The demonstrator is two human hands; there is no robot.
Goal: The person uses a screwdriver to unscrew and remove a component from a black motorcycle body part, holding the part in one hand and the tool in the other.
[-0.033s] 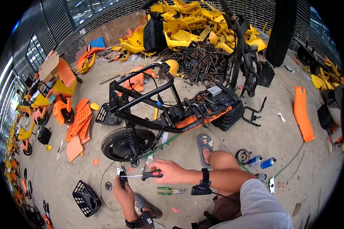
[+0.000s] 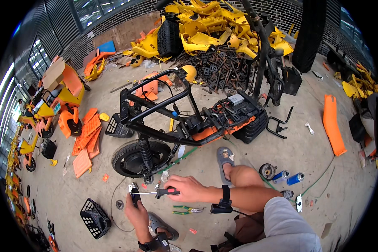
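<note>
My right hand [image 2: 190,189] is closed around the black-and-red handle of a screwdriver [image 2: 163,192]. Its thin metal shaft points left, and the tip meets a small black part [image 2: 134,195] with a silvery metal end. That part is gripped upright in my left hand [image 2: 137,216]; its exact kind is too small to make out. Just beyond both hands stands a stripped black scooter frame [image 2: 172,98], its rear wheel [image 2: 134,159] nearest to them. Green-handled pliers [image 2: 187,210] lie on the floor below my right wrist. A small toothed sprocket [image 2: 119,204] rests left of my left hand.
A black plastic basket [image 2: 95,218] sits at the lower left. To the right are blue spray cans [image 2: 295,179] beside a round metal part [image 2: 267,171]. An orange panel [image 2: 333,126] lies farther right. Yellow body panels [image 2: 206,35] and rusty metal parts [image 2: 222,69] are heaped behind the frame.
</note>
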